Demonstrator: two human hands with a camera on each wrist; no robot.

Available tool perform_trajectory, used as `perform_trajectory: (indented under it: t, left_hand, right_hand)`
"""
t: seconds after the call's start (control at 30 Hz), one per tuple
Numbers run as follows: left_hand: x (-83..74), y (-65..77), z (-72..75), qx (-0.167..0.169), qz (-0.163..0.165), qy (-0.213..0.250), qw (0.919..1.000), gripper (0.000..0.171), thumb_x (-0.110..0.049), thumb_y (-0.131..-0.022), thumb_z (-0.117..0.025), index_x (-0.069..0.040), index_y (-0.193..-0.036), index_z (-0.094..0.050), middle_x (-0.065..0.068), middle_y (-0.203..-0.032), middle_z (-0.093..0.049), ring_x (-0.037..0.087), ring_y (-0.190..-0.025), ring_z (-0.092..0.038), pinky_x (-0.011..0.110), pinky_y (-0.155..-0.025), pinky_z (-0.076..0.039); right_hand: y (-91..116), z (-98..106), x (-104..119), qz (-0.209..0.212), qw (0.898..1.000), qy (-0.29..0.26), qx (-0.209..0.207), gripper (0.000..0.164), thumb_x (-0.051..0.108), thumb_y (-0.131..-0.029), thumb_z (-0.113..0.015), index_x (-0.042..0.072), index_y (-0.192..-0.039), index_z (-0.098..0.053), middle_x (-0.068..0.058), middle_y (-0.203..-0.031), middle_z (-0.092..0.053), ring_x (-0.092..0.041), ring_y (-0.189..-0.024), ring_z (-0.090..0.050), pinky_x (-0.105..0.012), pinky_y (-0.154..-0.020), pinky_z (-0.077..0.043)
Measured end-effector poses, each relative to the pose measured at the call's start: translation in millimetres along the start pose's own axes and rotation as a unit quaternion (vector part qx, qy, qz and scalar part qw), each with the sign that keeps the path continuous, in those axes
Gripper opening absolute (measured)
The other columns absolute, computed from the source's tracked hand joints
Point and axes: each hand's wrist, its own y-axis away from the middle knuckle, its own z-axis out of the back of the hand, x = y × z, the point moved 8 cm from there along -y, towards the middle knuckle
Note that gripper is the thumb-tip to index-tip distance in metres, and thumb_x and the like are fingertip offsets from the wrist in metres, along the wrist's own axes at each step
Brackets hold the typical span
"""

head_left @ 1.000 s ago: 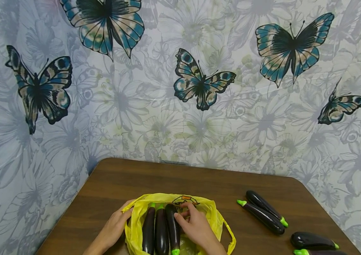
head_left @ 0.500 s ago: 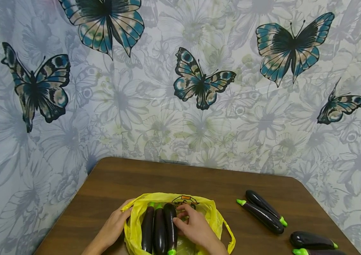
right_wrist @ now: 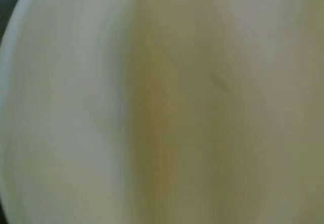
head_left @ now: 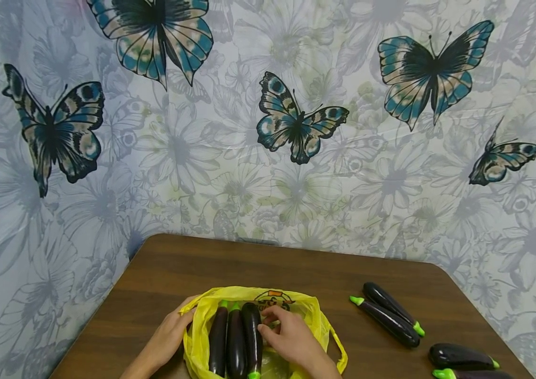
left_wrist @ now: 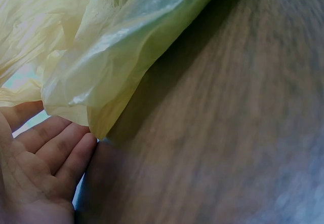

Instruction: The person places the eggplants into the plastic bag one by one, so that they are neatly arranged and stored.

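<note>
A yellow plastic bag (head_left: pixel 317 321) stands with its mouth spread on the wooden table. Inside lie three dark eggplants side by side: a left one (head_left: pixel 218 342), a middle one (head_left: pixel 236 342) and a right one (head_left: pixel 252 337) whose green stem end points toward me. My left hand (head_left: pixel 168 334) rests along the bag's left side; in the left wrist view its fingers (left_wrist: pixel 63 145) are extended against the plastic. My right hand (head_left: pixel 294 337) reaches into the bag, thumb and fingertips against the right eggplant's side. Blurred yellow plastic (right_wrist: pixel 177 102) fills the right wrist view.
Two crossing eggplants (head_left: pixel 386 321) lie on the table (head_left: pixel 296 268) to the bag's right. Nearer the right edge are another eggplant (head_left: pixel 462 357) and one partly cut off (head_left: pixel 472 374). A bag handle (head_left: pixel 340 350) loops out at right. Behind stands a butterfly-patterned wall (head_left: pixel 230 173).
The three eggplants in the bag have shifted slightly left, the right one with my right hand against it. My left hand has stayed by the bag's left side.
</note>
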Motion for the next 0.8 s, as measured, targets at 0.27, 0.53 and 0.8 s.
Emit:
perform_trajectory:
  t: [0.27, 0.53, 0.8]
  left_hand:
    - [8.6, -1.5, -0.6, 0.002, 0.031, -0.001, 0.9995, 0.039, -0.044, -0.113, -0.036, -0.032, -0.143, -0.057, -0.011, -0.142, -0.059, 0.009, -0.132, -0.054, 0.025, -0.105, -0.046]
    - [8.2, -2.3, 0.1, 0.003, 0.029, 0.003, 0.9996, 0.039, -0.043, -0.113, -0.036, -0.031, -0.145, -0.056, -0.010, -0.144, -0.058, 0.012, -0.134, -0.052, 0.024, -0.105, -0.045]
    - [3.5, -1.7, -0.9, 0.010, 0.010, 0.012, 0.9998, 0.039, -0.036, -0.113, -0.039, -0.024, -0.146, -0.056, -0.006, -0.146, -0.058, 0.007, -0.131, -0.053, 0.024, -0.103, -0.046]
  right_hand:
    - [8, 16, 16, 0.038, 0.999, 0.019, -0.010, 0.029, 0.030, -0.100, -0.069, 0.009, -0.120, -0.070, 0.001, -0.105, -0.074, -0.010, -0.084, -0.069, -0.028, -0.073, -0.056]
    - [16, 40, 28, 0.070, 0.995, 0.056, -0.037, 0.029, 0.035, -0.102, -0.065, 0.013, -0.121, -0.071, 0.006, -0.106, -0.075, -0.009, -0.091, -0.069, -0.028, -0.077, -0.057]
    - [23, 73, 27, 0.080, 0.989, 0.066, -0.105, 0.025, 0.032, -0.103, -0.065, 0.015, -0.119, -0.073, 0.001, -0.111, -0.075, -0.020, -0.095, -0.072, -0.026, -0.079, -0.058]
